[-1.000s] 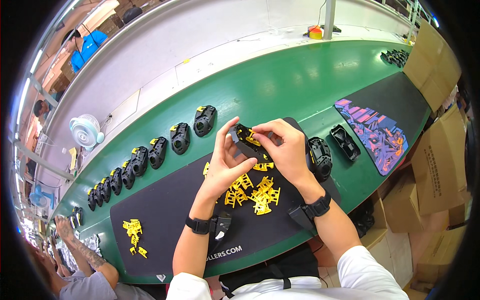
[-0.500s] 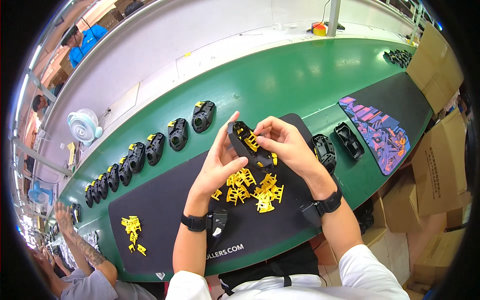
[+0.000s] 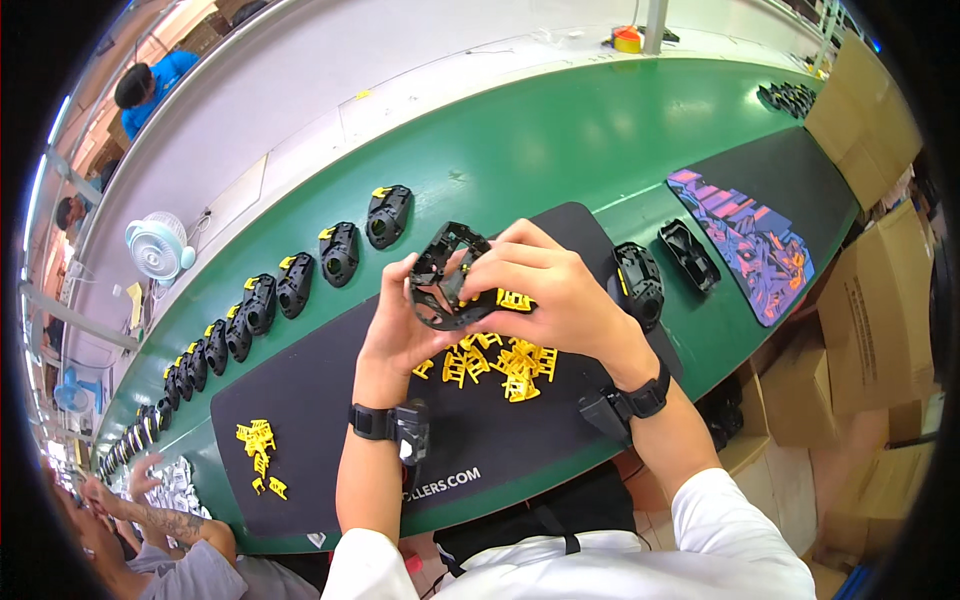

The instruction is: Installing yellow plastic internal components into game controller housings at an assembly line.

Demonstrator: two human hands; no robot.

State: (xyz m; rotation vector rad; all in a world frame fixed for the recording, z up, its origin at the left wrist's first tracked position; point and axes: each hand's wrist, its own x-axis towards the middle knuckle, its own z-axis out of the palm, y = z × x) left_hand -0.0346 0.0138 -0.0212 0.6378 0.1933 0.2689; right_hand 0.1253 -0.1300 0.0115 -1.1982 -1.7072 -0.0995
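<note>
A black plastic shell (image 3: pixel 438 285), hollow with ribs inside, is held up over the dark mat (image 3: pixel 310 400). My left hand (image 3: pixel 393 325) grips it along its left side, thumb and fingers closed round the edge. My right hand (image 3: pixel 545 290) bends over its right side, fingertips reaching into the opening and thumb along the lower rim. A small yellow plastic clip (image 3: pixel 514 300) shows between the right thumb and fingers; whether it is held there I cannot make out. Below both hands, a pile of yellow clips (image 3: pixel 520 370) lies on the mat.
Similar black shells with yellow parts (image 3: pixel 338 253) stand in a row along the green table (image 3: pixel 520 140). Two more shells (image 3: pixel 690 255) lie right of the mat, near a patterned pad (image 3: pixel 750 250). Loose clips (image 3: pixel 258 447) lie at left. A co-worker's arm (image 3: pixel 170 520) is at lower left.
The shell has moved left and turned, so its open inside faces me. My right fingers have shifted over its rim. The co-worker's hand at left has dropped lower.
</note>
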